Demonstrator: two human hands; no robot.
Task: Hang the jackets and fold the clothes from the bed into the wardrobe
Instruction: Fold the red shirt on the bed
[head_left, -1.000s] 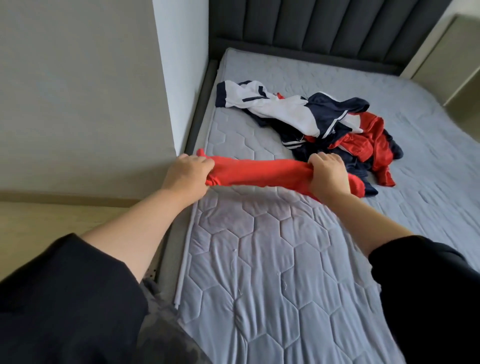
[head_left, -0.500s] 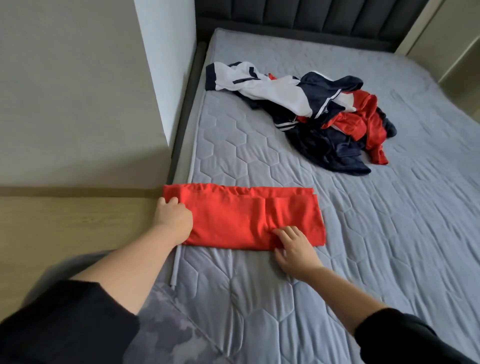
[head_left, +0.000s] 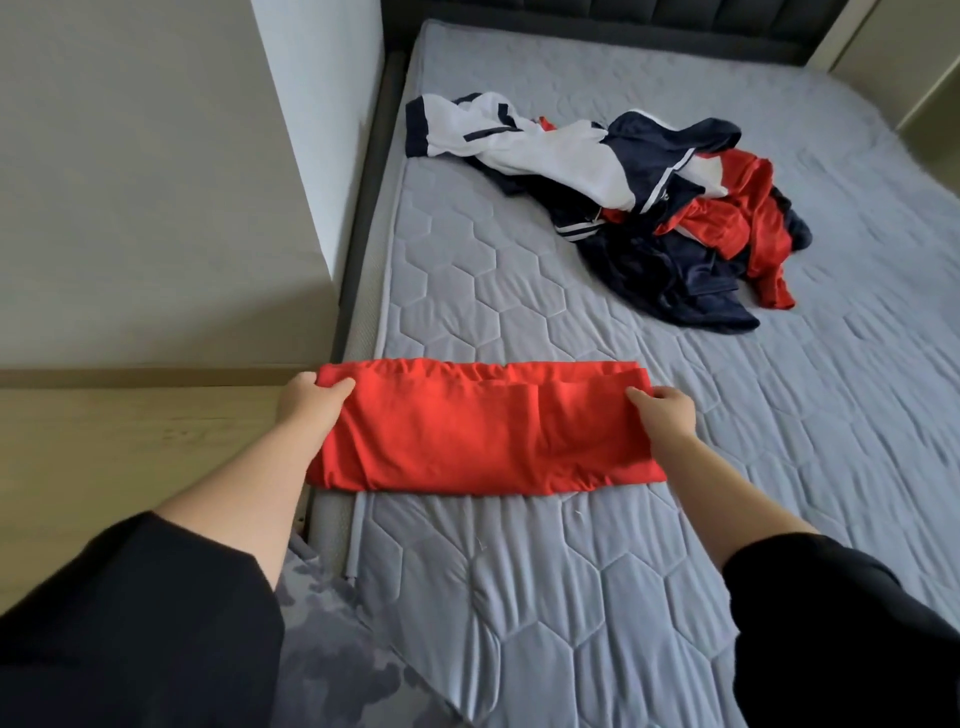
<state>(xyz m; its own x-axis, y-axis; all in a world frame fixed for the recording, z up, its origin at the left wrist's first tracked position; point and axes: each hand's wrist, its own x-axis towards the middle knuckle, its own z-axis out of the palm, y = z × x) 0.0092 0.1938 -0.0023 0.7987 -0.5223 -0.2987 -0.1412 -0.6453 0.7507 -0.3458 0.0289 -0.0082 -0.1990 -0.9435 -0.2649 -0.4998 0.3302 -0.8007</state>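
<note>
Red garment (head_left: 483, 434), folded to a long band, lies across the mattress (head_left: 545, 597) edge at 6 o'clock. Left hand (head_left: 310, 400) and right hand (head_left: 665, 410), half a second ago pressing its near edge, now pinch the far corners, likely for another fold. Unsorted pile (head_left: 649, 218) waits at 1 o'clock.

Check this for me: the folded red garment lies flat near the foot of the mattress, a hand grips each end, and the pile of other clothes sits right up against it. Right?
Not quite. The head view shows the pile of other clothes lying apart from the folded red garment, further up the mattress, with bare quilting between them. The rest holds: the left hand and right hand each grip an end.
</note>
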